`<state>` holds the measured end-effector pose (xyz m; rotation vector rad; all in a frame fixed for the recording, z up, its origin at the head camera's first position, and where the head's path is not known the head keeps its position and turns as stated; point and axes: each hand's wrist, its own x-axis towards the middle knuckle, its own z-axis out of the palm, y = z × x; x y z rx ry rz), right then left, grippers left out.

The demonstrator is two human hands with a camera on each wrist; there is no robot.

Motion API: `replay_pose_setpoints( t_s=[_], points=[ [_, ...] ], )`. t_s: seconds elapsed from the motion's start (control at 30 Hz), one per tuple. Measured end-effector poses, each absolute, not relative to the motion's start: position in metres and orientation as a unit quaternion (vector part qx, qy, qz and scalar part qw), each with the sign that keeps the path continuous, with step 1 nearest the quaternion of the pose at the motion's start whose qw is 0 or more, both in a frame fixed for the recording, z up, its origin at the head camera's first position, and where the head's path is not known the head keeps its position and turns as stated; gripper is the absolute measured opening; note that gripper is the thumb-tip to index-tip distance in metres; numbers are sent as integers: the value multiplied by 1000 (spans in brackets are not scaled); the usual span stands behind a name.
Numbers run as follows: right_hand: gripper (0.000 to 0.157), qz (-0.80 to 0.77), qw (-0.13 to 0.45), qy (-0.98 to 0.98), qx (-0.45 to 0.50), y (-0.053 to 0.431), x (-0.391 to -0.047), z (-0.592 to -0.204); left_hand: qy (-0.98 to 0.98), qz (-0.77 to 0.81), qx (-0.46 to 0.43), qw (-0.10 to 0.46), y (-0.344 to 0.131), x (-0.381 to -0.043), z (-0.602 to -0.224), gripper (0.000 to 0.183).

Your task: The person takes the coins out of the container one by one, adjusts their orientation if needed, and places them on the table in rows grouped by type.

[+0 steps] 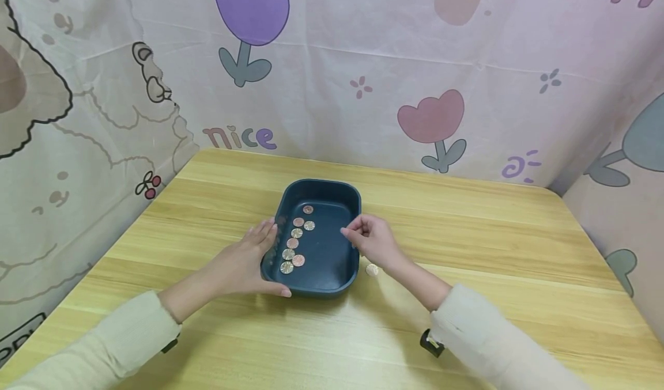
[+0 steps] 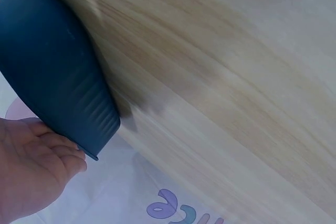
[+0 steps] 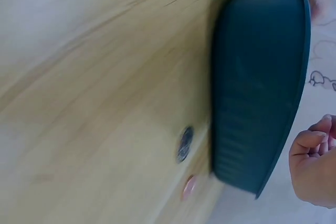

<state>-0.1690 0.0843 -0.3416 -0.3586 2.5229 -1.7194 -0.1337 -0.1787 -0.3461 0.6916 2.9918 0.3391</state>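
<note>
A dark blue-green rectangular tray (image 1: 321, 291) holds several copper- and gold-coloured coins (image 1: 293, 243) along its left side. My left hand (image 1: 244, 263) rests at the tray's left side, fingers along the rim and thumb by the near left corner. From the left wrist view, that hand (image 2: 37, 166) touches the rim with its fingertips. My right hand (image 1: 372, 241) is over the tray's right rim, its fingers curled and thumb near the index finger; whether anything is between them is hidden. Under the right wrist, a pale coin (image 1: 372, 269) lies on the table.
The wood-grain table (image 1: 498, 252) carries the tray. In the right wrist view, a dark-looking coin (image 3: 185, 144) and a reddish coin (image 3: 188, 187) lie outside the tray. Printed cloth (image 1: 332, 61) hangs behind the table and along its sides.
</note>
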Motion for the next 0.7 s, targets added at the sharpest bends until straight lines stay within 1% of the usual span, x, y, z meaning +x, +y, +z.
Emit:
replay_pose_setpoints(
  t_s=[0.2, 0.43, 0.7],
  points=[
    [13, -560, 57, 810, -163, 62, -174, -340, 967, 111, 226, 25, -179, -135, -347, 124],
    [10, -525, 95, 822, -201, 38, -179, -351, 966, 111, 232, 24, -179, -135, -348, 123],
    [5, -445, 146, 860, -201, 14, -187, -360, 965, 115, 236, 19, -180, -134, -348, 121]
  ],
)
